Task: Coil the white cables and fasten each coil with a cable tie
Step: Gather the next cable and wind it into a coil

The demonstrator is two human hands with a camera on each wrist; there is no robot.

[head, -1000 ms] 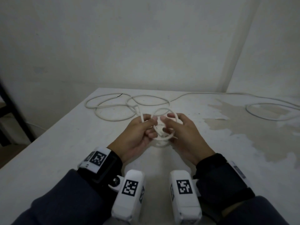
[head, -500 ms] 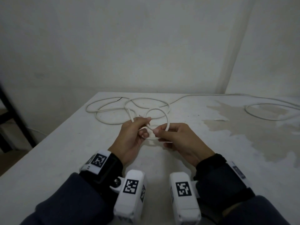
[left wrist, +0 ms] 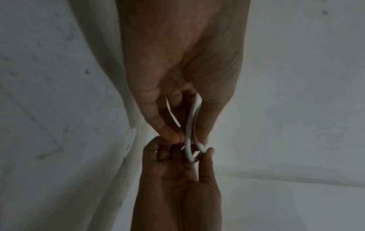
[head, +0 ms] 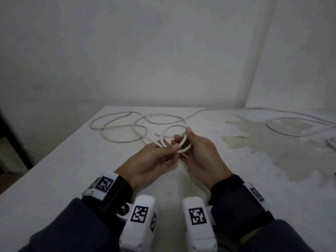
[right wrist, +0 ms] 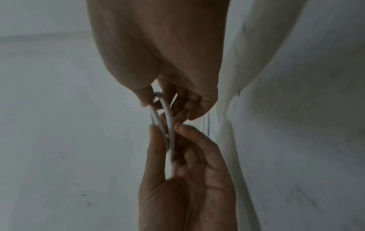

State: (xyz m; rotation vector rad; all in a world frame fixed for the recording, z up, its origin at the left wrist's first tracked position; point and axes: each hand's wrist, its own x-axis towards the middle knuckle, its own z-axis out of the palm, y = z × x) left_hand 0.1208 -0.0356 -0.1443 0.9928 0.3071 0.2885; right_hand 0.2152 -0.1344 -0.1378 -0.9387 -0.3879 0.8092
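A small coil of white cable (head: pixel 173 138) hangs just above the table between both hands. My left hand (head: pixel 170 148) pinches its near-left side, and my right hand (head: pixel 182 138) grips the right side with the thumb on the far rim. The left wrist view shows the coil (left wrist: pixel 190 125) edge-on between the left fingers and the right hand (left wrist: pixel 177 168) below. In the right wrist view two turns of the coil (right wrist: pixel 170 123) run between both hands. A thin white strip (head: pixel 185 155), seemingly a cable tie, pokes out beneath the coil. The cable's slack (head: pixel 123 128) trails away in loose loops on the left.
A second white cable (head: pixel 291 130) loops across the stained right side of the white table (head: pixel 72 160). The table's left edge drops to a dark floor with a black frame (head: pixel 11 131). Walls rise close behind.
The coil has turned in my hands. My right thumb has moved up onto its far rim, and a free cable end now sticks out to the left.
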